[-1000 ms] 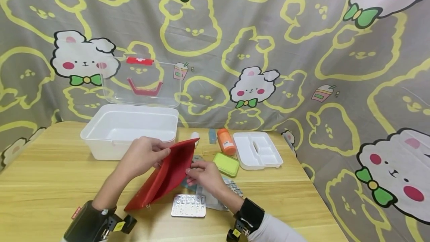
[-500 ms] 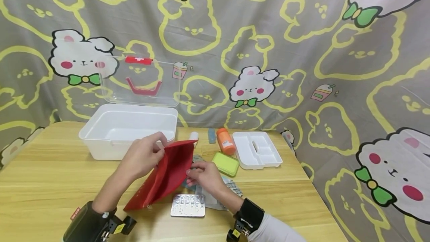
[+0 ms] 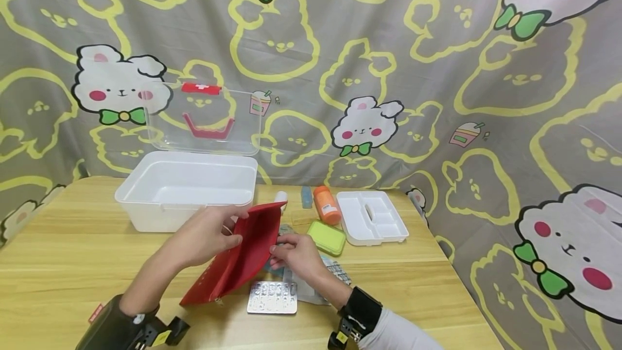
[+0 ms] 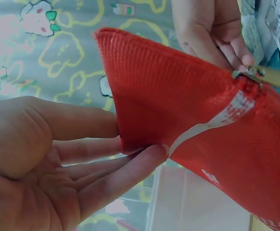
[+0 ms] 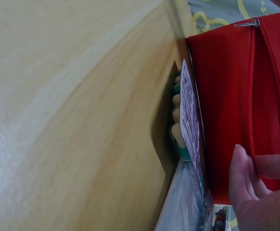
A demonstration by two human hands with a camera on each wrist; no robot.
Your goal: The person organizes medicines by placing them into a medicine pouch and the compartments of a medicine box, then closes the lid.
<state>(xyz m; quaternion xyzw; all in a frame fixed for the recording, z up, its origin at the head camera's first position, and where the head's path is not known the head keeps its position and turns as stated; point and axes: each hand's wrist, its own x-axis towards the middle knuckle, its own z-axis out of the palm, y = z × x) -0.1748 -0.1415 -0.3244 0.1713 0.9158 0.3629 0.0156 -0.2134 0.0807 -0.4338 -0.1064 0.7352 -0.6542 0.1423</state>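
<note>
A red zippered pouch is held tilted over the table, its mouth facing up and to the right. My left hand pinches its left edge; in the left wrist view the thumb and fingertips meet at a corner of the red fabric. My right hand pinches the opposite edge beside the zipper, whose metal pull shows in the right wrist view. Just below the pouch lies a silver blister pack. More blister packs and a clear plastic bag lie under my right hand, partly hidden.
A white box with its clear lid raised stands at back left. Behind the pouch are an orange bottle, a lime-green case and a small blue item. A white divided tray sits at the right.
My left hand and forearm have lowered a little, and its fingers have shifted along the pouch's edge. The right hand and the pouch stay nearly where they were.
</note>
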